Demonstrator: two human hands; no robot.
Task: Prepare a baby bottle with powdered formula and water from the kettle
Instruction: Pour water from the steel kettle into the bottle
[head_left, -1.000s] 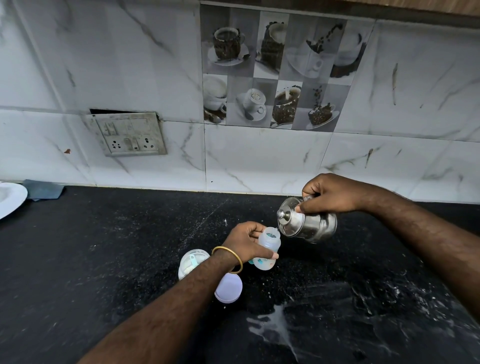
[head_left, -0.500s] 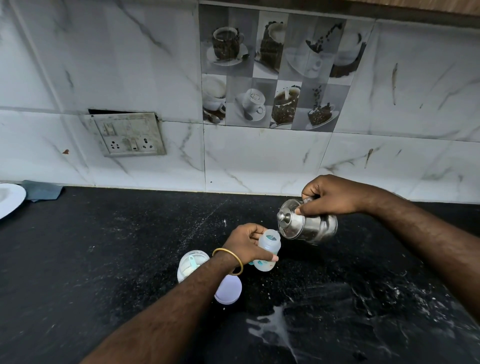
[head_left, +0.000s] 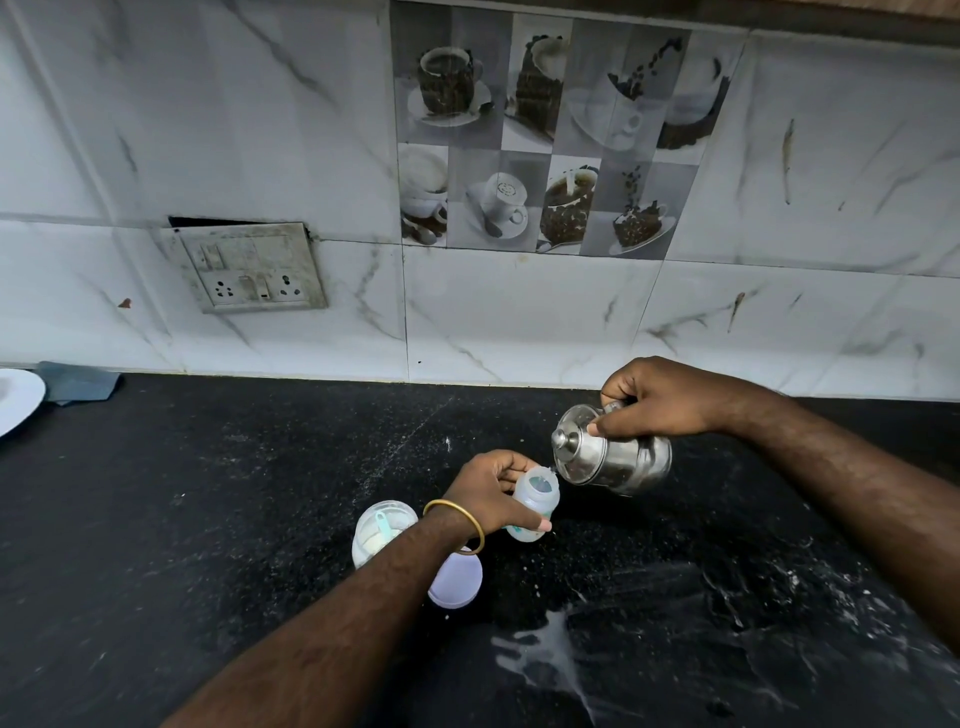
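Note:
My left hand (head_left: 491, 493) grips a small translucent baby bottle (head_left: 535, 501), open at the top, held just above the black counter (head_left: 208, 519). My right hand (head_left: 660, 397) holds a small steel kettle (head_left: 610, 457) by its handle, tipped to the left, its lip touching the bottle's mouth. The kettle's lid with a knob faces left. An open round formula container (head_left: 383, 526) with white powder and a teal scoop stands left of my left wrist. Its pale lid (head_left: 460, 584) lies flat beside it, partly hidden by my forearm.
White powder and a liquid splash (head_left: 550, 654) are smeared over the counter's front right. A white plate (head_left: 15, 400) and a grey cloth (head_left: 78, 382) lie at the far left by the tiled wall. A switch and socket plate (head_left: 249, 270) hangs on the wall.
The kettle stays tipped against the bottle's mouth; both hands have barely shifted.

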